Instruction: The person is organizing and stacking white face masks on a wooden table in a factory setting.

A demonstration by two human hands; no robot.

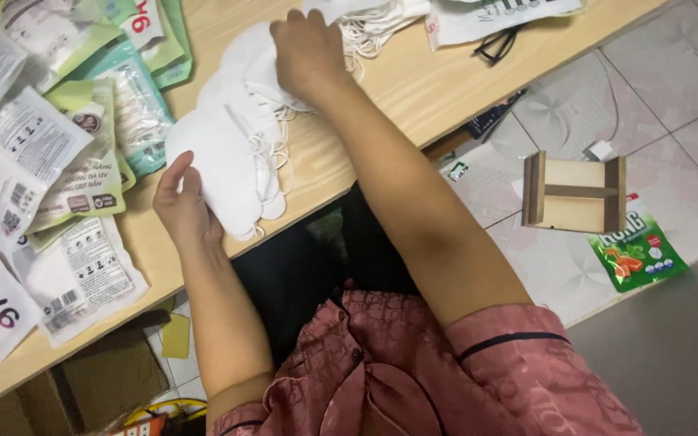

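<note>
While your left hand [181, 206] pinches the near end of the white masks [232, 153] on the table [414, 89], your right hand [309, 52] presses flat, fingers curled, on the far end.

The masks [228, 153] are white with white strings, and they lie on a light wood table [414, 89]. The packets [82, 161] are white, green and light blue. The shirt [446, 379] is pink with a faint pattern, and the snack bag [638, 254] is green.
</note>
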